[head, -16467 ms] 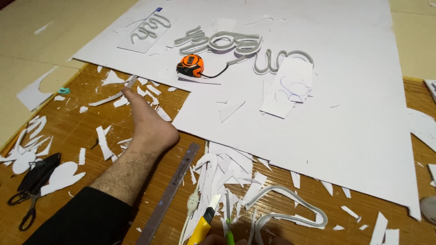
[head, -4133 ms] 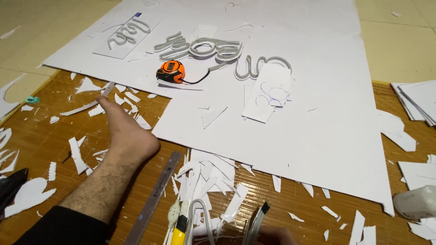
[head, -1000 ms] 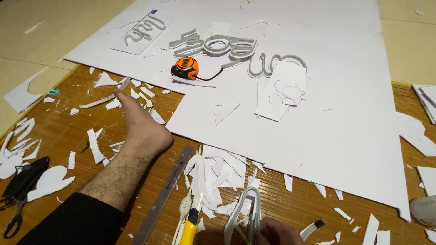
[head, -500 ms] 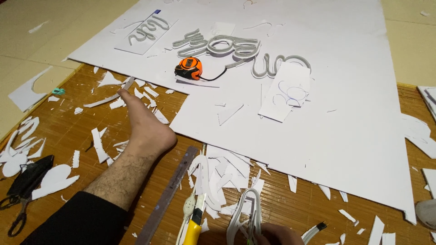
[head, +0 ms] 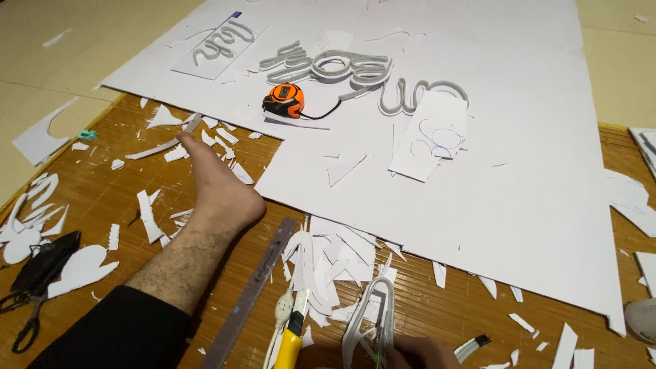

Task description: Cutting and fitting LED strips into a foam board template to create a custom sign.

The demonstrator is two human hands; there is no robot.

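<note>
At the bottom edge of the head view, one hand point(head: 420, 352), only partly in frame, rests its curled fingers against a white looped foam cutout point(head: 372, 318) lying on the woven mat point(head: 102, 198); which hand it is cannot be told, nor whether the fingers pinch the loop or merely touch it. Just left of the loop lies a yellow-handled utility knife point(head: 292, 335), and beside that a long grey metal ruler point(head: 251, 290) runs diagonally up the mat. Right of the hand sits a small white strip with a dark tip point(head: 471, 345). Above the loop, a heap of white offcuts point(head: 335, 256) touches the near edge of a large white foam board point(head: 519, 171). To the left, the person's bare foot point(head: 215, 188) and dark trouser leg point(head: 116, 331) stretch across the mat among scattered white scraps, the toes near a thin white sliver point(head: 164, 143). At the far left, black scissors point(head: 37, 283) lie beside rounded white cutouts point(head: 78, 266). Farther up on the board, a sheet with blue pen curves point(head: 430, 137) rests near its middle, an orange tape measure point(head: 285, 100) sits to its left, and curved white letter shapes point(head: 342, 68) lie just beyond. A rectangular piece with cut script point(head: 215, 48) lies near the board's far left corner.
</note>
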